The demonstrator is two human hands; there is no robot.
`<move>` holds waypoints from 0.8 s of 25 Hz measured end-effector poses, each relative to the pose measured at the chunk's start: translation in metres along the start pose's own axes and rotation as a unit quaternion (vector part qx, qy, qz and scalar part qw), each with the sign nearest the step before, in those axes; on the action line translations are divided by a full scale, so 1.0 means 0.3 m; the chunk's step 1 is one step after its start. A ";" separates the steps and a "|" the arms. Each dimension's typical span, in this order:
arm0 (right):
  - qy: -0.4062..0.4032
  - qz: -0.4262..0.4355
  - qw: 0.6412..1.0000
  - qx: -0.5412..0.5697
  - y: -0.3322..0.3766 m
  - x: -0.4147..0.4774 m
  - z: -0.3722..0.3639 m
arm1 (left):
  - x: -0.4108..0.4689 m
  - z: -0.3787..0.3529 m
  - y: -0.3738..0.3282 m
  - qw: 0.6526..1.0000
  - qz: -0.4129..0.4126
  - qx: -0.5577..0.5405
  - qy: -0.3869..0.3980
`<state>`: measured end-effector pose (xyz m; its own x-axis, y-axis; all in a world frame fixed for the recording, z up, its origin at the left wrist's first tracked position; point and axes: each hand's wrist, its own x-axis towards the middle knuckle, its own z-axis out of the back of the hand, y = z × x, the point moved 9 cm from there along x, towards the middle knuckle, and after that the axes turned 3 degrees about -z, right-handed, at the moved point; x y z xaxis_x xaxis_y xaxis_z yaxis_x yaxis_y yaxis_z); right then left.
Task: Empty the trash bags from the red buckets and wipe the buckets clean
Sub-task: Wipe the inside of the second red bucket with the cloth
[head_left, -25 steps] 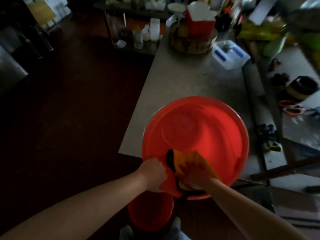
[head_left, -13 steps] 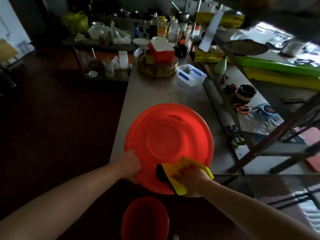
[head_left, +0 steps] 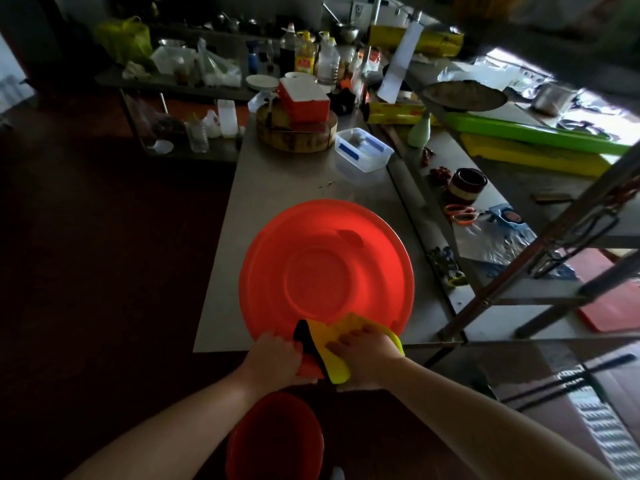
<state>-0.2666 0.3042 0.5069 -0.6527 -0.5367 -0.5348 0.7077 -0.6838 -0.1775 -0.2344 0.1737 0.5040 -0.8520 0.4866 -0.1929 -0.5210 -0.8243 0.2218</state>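
Note:
A large round red lid (head_left: 325, 268) lies flat on the steel table (head_left: 287, 181), its near rim sticking out over the table's front edge. My left hand (head_left: 277, 356) grips that near rim. My right hand (head_left: 367, 355) presses a yellow cloth with a black edge (head_left: 332, 344) onto the rim just right of the left hand, fingers curled over the cloth. A red bucket (head_left: 273, 438) stands on the floor below my hands, its inside dark.
At the table's far end stand a round wooden block (head_left: 298, 133) with a red box on it and a clear plastic tub (head_left: 363, 154). A metal rack (head_left: 540, 268) with scissors, a bowl and foil runs along the right. Dark floor lies to the left.
The view has tilted up, showing more of the table. My left hand has slid right along the rim toward the right hand. The cloth stays on the near rim.

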 end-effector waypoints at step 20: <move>0.049 -0.041 0.993 0.096 -0.073 0.057 -0.142 | 0.085 -0.012 -0.154 0.995 -0.064 -0.005 0.073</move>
<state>-0.2819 0.3311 0.4663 -0.6698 -0.4304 -0.6051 0.5818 -0.8106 -0.0675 -0.2320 0.2232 0.4853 -0.7618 0.5409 -0.3565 -0.6234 -0.7618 0.1763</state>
